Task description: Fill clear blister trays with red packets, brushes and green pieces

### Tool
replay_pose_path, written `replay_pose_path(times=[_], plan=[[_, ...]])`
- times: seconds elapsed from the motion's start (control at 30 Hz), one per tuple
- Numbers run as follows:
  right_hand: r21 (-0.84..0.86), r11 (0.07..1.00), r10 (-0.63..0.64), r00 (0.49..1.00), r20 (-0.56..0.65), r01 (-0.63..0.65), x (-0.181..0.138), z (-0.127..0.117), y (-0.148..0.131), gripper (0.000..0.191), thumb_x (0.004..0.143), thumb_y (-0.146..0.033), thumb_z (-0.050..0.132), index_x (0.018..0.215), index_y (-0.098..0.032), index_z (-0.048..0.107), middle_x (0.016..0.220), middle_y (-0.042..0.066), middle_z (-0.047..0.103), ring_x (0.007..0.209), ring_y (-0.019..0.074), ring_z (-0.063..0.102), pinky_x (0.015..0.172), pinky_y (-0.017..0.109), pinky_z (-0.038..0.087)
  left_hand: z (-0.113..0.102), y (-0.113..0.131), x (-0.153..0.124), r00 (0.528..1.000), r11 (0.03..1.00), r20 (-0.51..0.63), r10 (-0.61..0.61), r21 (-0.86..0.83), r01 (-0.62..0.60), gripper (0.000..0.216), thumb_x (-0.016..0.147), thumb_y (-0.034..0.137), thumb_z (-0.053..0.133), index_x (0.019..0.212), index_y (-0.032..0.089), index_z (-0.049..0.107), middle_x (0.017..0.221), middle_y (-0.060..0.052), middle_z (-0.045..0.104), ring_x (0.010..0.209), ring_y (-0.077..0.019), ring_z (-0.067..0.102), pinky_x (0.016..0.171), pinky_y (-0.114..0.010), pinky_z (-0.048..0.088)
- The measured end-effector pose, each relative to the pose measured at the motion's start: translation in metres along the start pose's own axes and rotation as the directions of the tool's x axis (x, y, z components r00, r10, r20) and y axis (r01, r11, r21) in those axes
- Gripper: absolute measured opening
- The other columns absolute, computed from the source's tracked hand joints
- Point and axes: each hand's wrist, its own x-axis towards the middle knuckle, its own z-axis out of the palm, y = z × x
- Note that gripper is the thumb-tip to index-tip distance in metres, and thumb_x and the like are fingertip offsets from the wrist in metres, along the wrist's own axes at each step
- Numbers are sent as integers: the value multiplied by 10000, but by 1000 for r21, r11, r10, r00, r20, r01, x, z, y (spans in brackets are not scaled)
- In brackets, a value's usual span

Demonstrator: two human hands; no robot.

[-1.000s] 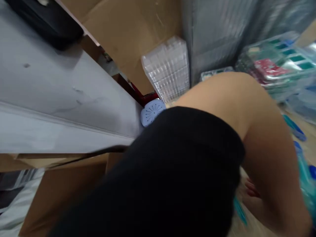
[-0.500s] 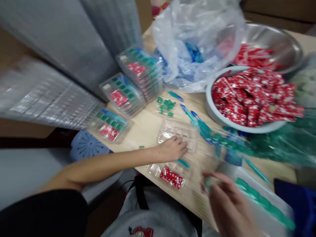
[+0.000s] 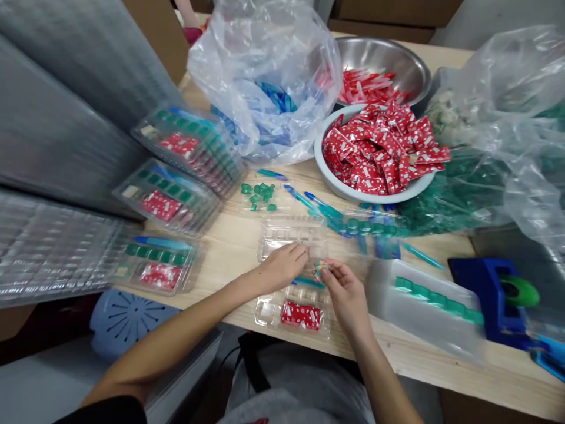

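Note:
My left hand (image 3: 282,266) rests with curled fingers on the near edge of an empty clear plastic tray (image 3: 291,233) on the wooden table (image 3: 441,365). My right hand (image 3: 346,291) pinches a small pale item (image 3: 320,270) I cannot make out, just above a second clear tray (image 3: 295,309). That tray holds a red packet (image 3: 301,315) and a teal pen (image 3: 308,282). Loose green pieces (image 3: 260,194) and blue and teal pens (image 3: 322,207) lie beyond the trays.
Filled clear trays (image 3: 168,200) stack at the left beside empty tray stacks (image 3: 48,247). A bowl of red packets (image 3: 375,156), a steel bowl (image 3: 388,62) and plastic bags (image 3: 265,76) stand behind. A blue tape dispenser (image 3: 498,300) sits at the right.
The view swung from the floor beside the table up to the tabletop. My right hand came in from the lower right to the tray next to my left hand.

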Motion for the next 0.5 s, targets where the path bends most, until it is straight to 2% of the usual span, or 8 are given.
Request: replay_pose_path(times=[0.1,0.2,0.27,0.33,0.37,0.4,0.47,0.5], plan=[[-22,1000,14,1000,-6,-14,5,0,3,482,523,-540,862,812,-201,678,810,32,726,718,159,647,700,300,562,-13,-2,-1,996,999,-85,-26,-33,23,267,975,123,340,814,166,549,800,-55,581,759,-191,570,671,-303,487],[-26,999,25,1000,-19,-25,6,-1,3,489,534,-553,851,826,-200,679,869,38,734,767,168,663,729,305,568,-38,-1,-7,978,996,-197,-71,-61,60,254,990,160,335,878,175,562,825,-53,603,794,-174,593,688,-283,501],[-29,999,31,999,-17,-32,6,-3,1,486,547,-552,845,839,-197,685,896,42,737,778,168,665,737,309,569,-55,0,-16,955,991,-270,-125,-71,110,218,989,161,349,938,186,559,859,-54,616,820,-168,603,699,-283,510],[-33,999,34,999,-11,-34,6,-5,1,473,556,-543,844,838,-196,691,931,47,738,780,164,663,735,309,568,-69,1,-29,906,977,-366,-214,-90,195,183,982,158,379,967,199,556,876,-50,618,837,-167,605,716,-296,521],[-36,999,34,999,-9,-34,6,-6,1,465,560,-536,844,839,-196,692,950,48,738,787,164,663,735,308,567,-73,2,-36,858,960,-430,-280,-128,249,162,978,165,406,965,206,562,868,-42,613,834,-165,604,727,-304,527],[-37,999,33,999,-7,-33,6,-7,1,458,564,-530,845,840,-198,692,960,49,737,798,165,663,736,308,566,-76,3,-44,792,931,-490,-364,-200,304,139,973,181,436,951,212,570,856,-32,603,823,-160,604,733,-310,536],[-40,999,32,999,-1,-32,6,-9,3,446,572,-518,846,840,-200,686,963,49,736,818,168,665,744,310,565,-74,5,-58,612,822,-552,-566,-437,366,100,955,251,505,909,216,587,848,-18,580,818,-153,612,721,-314,570],[-41,999,31,1000,2,-31,6,-10,4,445,579,-517,845,847,-201,683,963,51,736,826,171,667,752,315,566,-71,6,-65,521,737,-531,-668,-570,363,108,940,294,541,889,214,591,865,-18,577,823,-152,618,711,-318,591]])
